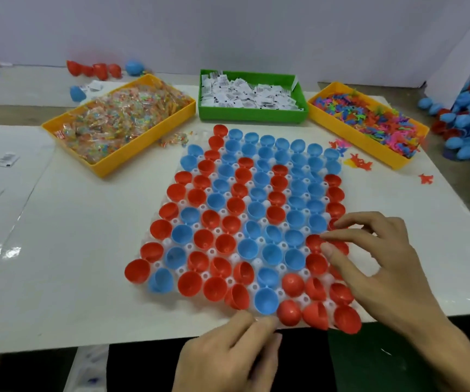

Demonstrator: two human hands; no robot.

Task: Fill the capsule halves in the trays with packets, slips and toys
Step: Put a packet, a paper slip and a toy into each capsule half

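Resting across the near right corner of the clear tray (259,261), the right hand (375,258) has its fingers (349,222) spread and lightly bent over the red capsule halves (315,261) there, thumb and forefinger close on either side of one cup as if straightening it; whether it actually pinches that cup I cannot tell. The left hand (228,355) lies at the tray's near edge, its fingers held together with the tips touching that edge beside a blue capsule half (266,299), probably to steady the tray while cups are adjusted. Every half that shows its inside looks empty, so filling seems not yet begun. Several near cups sit tilted or dome-up, which would explain the tidying. Beyond the tray, three bins stand side by side within reach: a yellow bin of packets (118,120) on the left, a green bin of slips (252,94) in the middle, and a yellow bin of toys (369,120) on the right. Loose halves lie heaped at the table's (72,250) far right edge.
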